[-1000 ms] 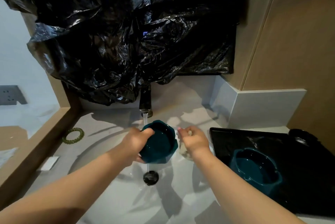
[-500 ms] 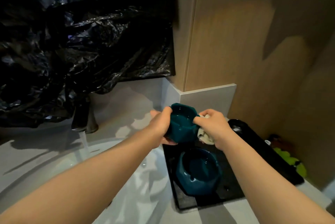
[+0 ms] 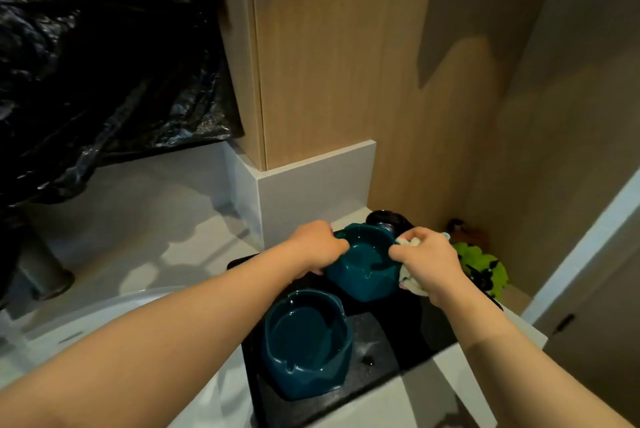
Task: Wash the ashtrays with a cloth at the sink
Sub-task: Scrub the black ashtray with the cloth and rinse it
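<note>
Over the black tray on the counter I hold a dark teal ashtray, mouth up. My left hand grips its left rim. My right hand touches its right rim while gripping a bunched white cloth. I cannot tell whether the held ashtray touches the tray. A second teal ashtray stands upright on the tray nearer to me.
The white sink basin curves at the lower left, with the tap base behind it. Black plastic sheeting hangs over the back wall. A green object and a dark round item sit beyond the tray by the wooden wall.
Both hands carried the ashtray from under the running tap rightward to above the tray, then lowered it behind the second ashtray. My view swung right with them.
</note>
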Tool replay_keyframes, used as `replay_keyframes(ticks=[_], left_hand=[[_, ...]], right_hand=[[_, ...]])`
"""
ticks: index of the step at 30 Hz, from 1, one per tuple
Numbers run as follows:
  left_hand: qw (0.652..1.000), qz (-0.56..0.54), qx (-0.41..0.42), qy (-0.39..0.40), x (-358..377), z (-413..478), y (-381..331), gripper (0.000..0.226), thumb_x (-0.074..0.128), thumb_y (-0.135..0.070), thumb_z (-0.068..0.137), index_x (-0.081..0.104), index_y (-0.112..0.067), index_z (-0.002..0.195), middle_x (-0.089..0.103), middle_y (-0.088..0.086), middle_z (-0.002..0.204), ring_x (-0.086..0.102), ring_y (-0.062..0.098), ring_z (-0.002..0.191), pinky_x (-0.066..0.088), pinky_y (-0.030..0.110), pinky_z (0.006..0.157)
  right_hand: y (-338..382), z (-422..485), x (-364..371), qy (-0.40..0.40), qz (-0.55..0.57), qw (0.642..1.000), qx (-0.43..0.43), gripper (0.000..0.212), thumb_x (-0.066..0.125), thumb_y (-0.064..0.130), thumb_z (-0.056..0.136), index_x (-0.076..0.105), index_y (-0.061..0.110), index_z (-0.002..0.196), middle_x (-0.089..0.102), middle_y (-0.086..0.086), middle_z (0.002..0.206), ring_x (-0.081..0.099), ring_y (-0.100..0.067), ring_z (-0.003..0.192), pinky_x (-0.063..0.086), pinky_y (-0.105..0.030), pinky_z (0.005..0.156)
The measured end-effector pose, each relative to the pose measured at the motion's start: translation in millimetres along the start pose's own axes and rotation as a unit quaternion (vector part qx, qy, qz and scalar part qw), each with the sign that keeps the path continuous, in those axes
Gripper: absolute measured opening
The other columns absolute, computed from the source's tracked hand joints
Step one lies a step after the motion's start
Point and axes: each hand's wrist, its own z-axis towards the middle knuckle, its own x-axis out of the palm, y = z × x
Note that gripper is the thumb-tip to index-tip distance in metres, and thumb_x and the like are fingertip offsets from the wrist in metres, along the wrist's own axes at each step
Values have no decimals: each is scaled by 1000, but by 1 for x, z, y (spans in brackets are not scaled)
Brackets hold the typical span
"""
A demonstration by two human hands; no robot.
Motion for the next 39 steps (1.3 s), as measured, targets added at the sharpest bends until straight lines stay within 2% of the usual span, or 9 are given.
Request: replay_keyframes(ticks=[3,5,15,18,21,26,31,36,39], left_hand=[[992,121,41,13,15,-6,-4,35,52,-22,91,52,-12,124,56,10,123,54,27,107,43,26,79],[984,167,56,14,27,-12,-2,42,53,-22,90,48,-16,131,55,9,128,54,25,111,42,28,83],[963,249,85,62,45,-18,-2,34,51,-24,92,39,-7,120,58,10,114,58,26,96,48,38,79],[965,243,72,67,36,-10,-5,32,51,-35,92,48,-10,113,59,8,115,57,26,103,48,37,87],[967,252,41,17,27,7,-18,22,43,-31,93,55,-14,103,58,8,110,53,26,97,45,34,83],[995,100,-13,-23,40,56,-32,21,45,-26,94,53,-10,103,56,8,97,51,24,84,42,30,72],[997,2,-67,-42,54,97,-34,42,47,-29,93,42,-11,131,58,15,118,59,29,95,51,33,79],[995,-46,-65,-53,63,109,-37,24,49,-15,91,56,-7,112,66,18,101,67,32,82,58,44,81],[988,-125,-75,-54,57,100,-36,20,46,-13,95,46,-9,115,58,16,108,60,27,79,59,39,76]], right_hand=[[-15,-9,-11,0,-33,999,0,10,67,10,77,61,12,85,57,-5,78,52,-15,65,38,-13,35],[-27,-15,-14,-4,-56,998,5,10,69,12,74,60,15,79,58,-5,77,52,-17,67,44,-20,50],[-50,-29,-25,18,-102,995,-5,14,69,19,76,55,16,79,55,2,70,49,-14,65,37,-28,56],[-44,-20,-32,34,-102,994,-12,32,65,38,83,51,16,66,53,3,62,51,-15,65,37,-29,58],[-35,4,-34,23,-114,993,-5,36,58,27,87,43,17,56,44,5,52,45,-16,57,33,-30,57],[-27,54,-28,-7,-119,993,21,22,50,28,87,49,18,67,54,-1,68,50,-19,69,38,-33,64],[-32,95,-16,26,-126,991,47,39,53,35,89,56,20,124,60,-5,121,53,-26,112,40,-31,86],[-33,107,-5,32,-61,996,62,12,56,29,88,63,22,81,67,-5,92,56,-23,96,44,-31,84],[-22,101,-4,14,-33,998,46,12,59,29,87,62,21,78,63,-4,91,56,-22,93,44,-31,80]])
